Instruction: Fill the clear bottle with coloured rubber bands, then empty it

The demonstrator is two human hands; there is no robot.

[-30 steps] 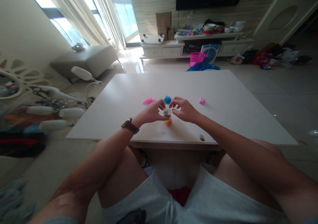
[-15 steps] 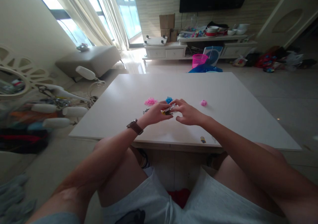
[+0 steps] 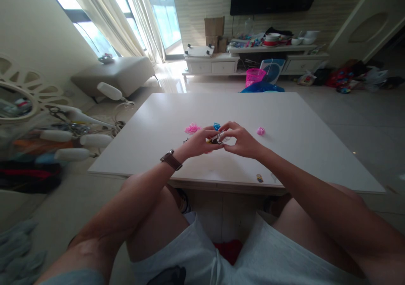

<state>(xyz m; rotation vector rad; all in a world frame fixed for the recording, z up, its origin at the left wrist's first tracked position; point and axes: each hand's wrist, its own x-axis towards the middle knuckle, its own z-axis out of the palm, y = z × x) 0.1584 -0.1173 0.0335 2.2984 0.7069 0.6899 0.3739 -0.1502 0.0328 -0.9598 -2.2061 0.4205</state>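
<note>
Over the white table (image 3: 294, 150), my left hand (image 3: 200, 142) is closed on a small dark and yellow item with clear or silvery parts (image 3: 215, 141); its kind is too small to make out. My right hand (image 3: 243, 141) meets it from the other side, thumb and fingers curled in a pinch on the clear or silvery part. Beyond the hands lie a heap of pink strands (image 3: 192, 128) and a blue bundle of strands (image 3: 217, 126), partly hidden by my fingers. Farther right sits a small pink lump (image 3: 260, 131). A small dark thing is half hidden behind my left hand.
Near the table's front edge lies a yellow and blue cartoon-figure cutout (image 3: 259, 178). Past the far edge stand a pink basket (image 3: 255, 77) and a low white cabinet (image 3: 223, 67). A lamp with white shades (image 3: 95, 140) is at the left.
My right hand has drawn closer to my left, and its thumb and fingers have come together on the item. The left hand keeps its hold.
</note>
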